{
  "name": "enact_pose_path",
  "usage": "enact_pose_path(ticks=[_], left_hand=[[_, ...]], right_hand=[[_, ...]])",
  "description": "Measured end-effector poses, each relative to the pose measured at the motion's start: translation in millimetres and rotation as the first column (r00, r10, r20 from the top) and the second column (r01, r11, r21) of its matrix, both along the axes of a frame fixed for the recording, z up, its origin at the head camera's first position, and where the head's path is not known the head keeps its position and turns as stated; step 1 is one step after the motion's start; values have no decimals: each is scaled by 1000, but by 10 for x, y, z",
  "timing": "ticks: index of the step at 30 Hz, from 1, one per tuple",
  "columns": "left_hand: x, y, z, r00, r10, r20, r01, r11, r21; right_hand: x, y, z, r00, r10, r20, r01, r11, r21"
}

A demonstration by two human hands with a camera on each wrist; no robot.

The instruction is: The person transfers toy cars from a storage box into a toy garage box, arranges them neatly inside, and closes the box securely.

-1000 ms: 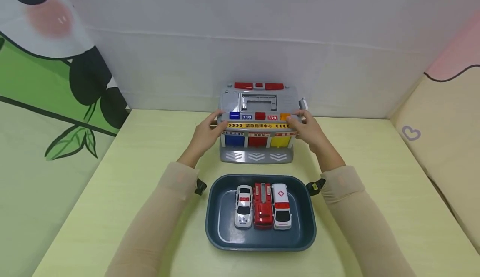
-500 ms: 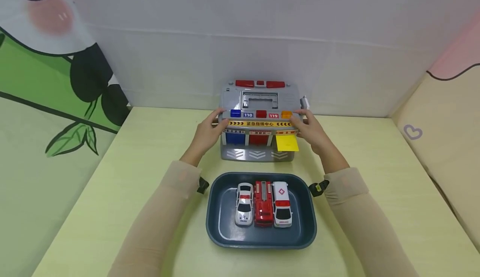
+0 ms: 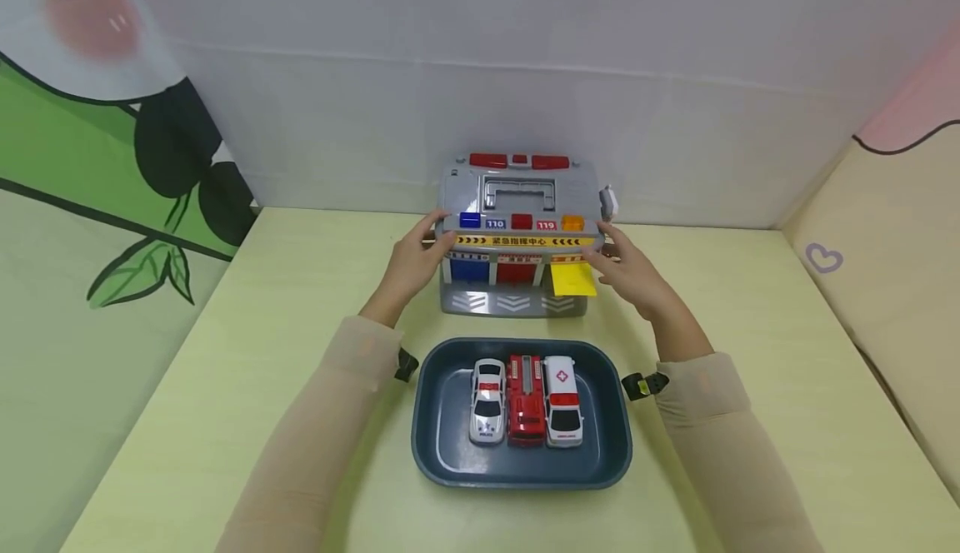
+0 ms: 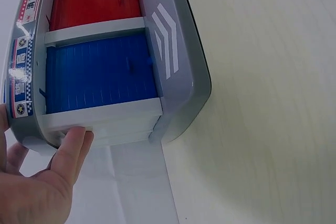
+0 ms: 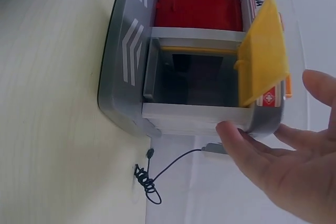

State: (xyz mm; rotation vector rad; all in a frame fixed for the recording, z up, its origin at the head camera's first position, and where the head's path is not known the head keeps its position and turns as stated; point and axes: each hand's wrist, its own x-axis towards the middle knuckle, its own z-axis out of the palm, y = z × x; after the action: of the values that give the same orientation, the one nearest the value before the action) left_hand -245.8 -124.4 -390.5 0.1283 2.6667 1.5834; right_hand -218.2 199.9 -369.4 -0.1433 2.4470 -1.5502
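Head view puts the toy garage (image 3: 521,241) in the upper middle of the frame, standing on the pale counter (image 3: 315,278) before a white backdrop. What has changed is its right-hand bay: the yellow door (image 5: 265,51), flush in its frame a second ago, now juts outward from its upper edge, and the right hand (image 3: 630,274) has since eased slightly rightward. One bay of three is exposed, while the blue door (image 4: 100,74) and red door (image 4: 94,6) are closed; I judge the opening done for that bay alone.

The left hand (image 3: 408,261) grips the roof's left end, thumb at the front edge, other fingers reaching the white side wall. The right hand's fingers are spread apart, one tip at the side wall's corner, clamped on nothing.

Plastic dominates: a glossy grey roof with rounded corners, a finely grooved blue panel, a thin, slightly translucent-looking yellow flap. In the lower middle of the frame, a smooth dark blue tray (image 3: 442,436) with rounded corners bears a white police car (image 3: 487,403), a red fire truck (image 3: 526,403) and a boxy white ambulance (image 3: 562,403), side by side
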Motion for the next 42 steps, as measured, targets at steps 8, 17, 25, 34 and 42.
enact_pose_path(ticks=[8, 17, 25, 34, 42], left_hand=[[0, -13, -1, 1000, 4, 5, -4, 1000, 14], [5, 14, 16, 1000, 10, 22, -11, 1000, 17], [12, 10, 5, 1000, 5, 20, -5, 1000, 16], [5, -4, 0, 1000, 5, -2, -5, 1000, 20], [-3, 6, -27, 1000, 3, -5, -3, 1000, 20]], right_hand=[[256, 47, 71, 999, 44, -20, -43, 998, 45], [563, 124, 159, 999, 35, -5, -34, 993, 115], [760, 147, 190, 997, 70, -31, -63, 981, 185], [929, 114, 198, 990, 140, -32, -130, 971, 199], [1018, 84, 128, 981, 193, -17, -183, 954, 239]])
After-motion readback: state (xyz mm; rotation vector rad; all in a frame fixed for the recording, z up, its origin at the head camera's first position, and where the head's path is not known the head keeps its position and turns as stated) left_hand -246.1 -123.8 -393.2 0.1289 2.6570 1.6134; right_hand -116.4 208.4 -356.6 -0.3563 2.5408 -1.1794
